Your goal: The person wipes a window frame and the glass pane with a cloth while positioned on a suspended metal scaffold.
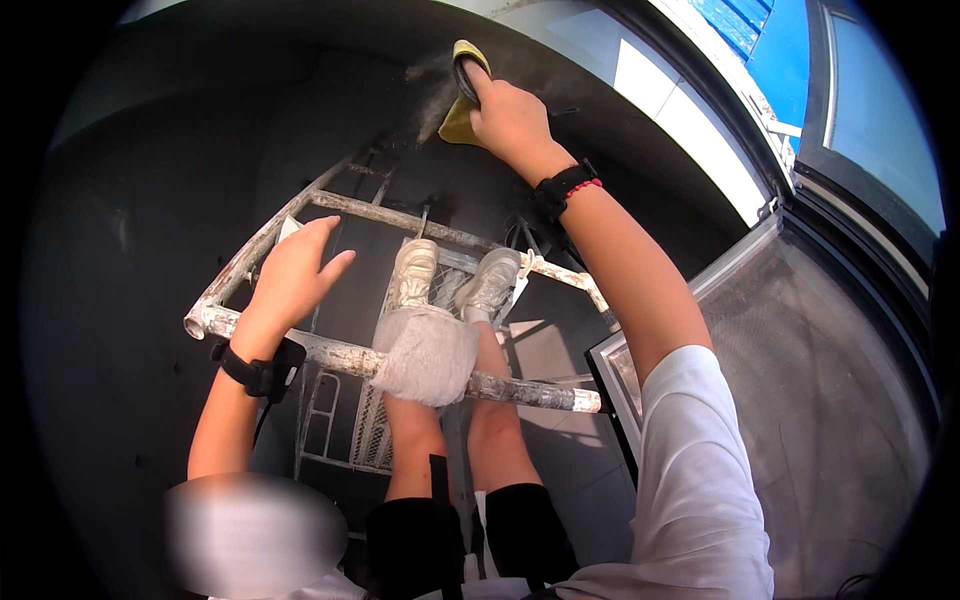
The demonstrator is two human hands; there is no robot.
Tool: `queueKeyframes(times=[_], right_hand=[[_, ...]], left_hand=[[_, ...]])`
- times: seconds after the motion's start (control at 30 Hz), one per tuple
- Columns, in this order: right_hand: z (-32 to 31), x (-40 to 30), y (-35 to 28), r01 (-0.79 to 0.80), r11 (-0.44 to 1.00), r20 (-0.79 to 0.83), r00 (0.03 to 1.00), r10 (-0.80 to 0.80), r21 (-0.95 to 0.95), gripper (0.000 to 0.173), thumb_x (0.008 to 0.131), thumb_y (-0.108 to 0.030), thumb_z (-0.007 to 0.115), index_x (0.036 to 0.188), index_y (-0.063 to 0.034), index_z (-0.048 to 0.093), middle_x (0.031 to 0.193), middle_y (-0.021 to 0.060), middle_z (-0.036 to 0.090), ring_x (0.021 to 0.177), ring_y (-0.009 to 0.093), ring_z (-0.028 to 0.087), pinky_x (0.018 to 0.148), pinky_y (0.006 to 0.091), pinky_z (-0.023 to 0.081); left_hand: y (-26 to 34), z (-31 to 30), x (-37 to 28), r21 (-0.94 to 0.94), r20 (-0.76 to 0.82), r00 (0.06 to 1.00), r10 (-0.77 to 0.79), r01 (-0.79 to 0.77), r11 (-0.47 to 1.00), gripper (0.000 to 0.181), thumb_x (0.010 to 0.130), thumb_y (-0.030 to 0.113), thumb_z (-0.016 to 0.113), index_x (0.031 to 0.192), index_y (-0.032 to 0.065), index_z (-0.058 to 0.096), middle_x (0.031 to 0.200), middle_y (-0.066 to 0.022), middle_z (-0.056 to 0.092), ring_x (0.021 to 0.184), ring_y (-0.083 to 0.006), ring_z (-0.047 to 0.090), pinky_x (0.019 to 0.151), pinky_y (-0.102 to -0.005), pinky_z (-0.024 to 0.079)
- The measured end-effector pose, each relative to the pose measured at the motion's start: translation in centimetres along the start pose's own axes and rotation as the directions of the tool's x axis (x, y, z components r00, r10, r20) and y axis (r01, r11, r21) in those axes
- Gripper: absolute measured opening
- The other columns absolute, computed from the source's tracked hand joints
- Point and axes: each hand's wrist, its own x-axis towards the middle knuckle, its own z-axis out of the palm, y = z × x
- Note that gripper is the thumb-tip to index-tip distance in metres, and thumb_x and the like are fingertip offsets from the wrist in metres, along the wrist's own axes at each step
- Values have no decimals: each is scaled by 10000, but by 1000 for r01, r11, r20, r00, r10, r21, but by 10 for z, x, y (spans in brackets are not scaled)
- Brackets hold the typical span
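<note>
My right hand reaches up and forward, gripping a folded yellow sheet that has a dark inner face and looks like sandpaper. Pale dust hangs beside the sheet, in front of a dark surface. Whether the sheet touches that surface is hard to tell. My left hand holds nothing, its thumb and fingers apart, over the left corner of a paint-spattered metal scaffold frame. A light grey cloth hangs over the near scaffold rail, in front of my legs.
Below, my shoes stand on a metal mesh platform. To the right are a framed glass panel and an opened window sash. A white tag hangs near my right shoe. Sunlight falls on floor tiles far below.
</note>
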Motion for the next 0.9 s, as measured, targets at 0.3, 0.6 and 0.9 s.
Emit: queueKeyframes(times=[0.3,0.6,0.9], right_hand=[[-93,18,102,-695,613,-334,516,789,376,690,780,-101,568,1394,-31,262,1187,291,547,1127,404,537,996,408,389],[-59,68,105,-534,823,-478,681,555,194,451,781,-87,579,1214,12,501,1237,255,421,1123,402,473,941,435,423],[-31,96,63,-565,799,-421,788,449,-206,269,805,-100,532,1037,-10,634,1246,225,444,1104,393,493,936,425,436]], left_hand=[[-70,39,-78,68,-336,942,-7,32,997,142,847,103,583,947,10,621,896,-139,646,836,-319,606,762,-408,454],[-73,45,-79,-13,-490,871,-21,16,1000,26,797,70,586,811,55,601,770,-79,634,682,-281,606,638,-364,462],[-77,46,-79,4,-515,857,7,-5,1000,48,758,91,606,805,83,607,748,-53,623,677,-252,599,628,-356,454]])
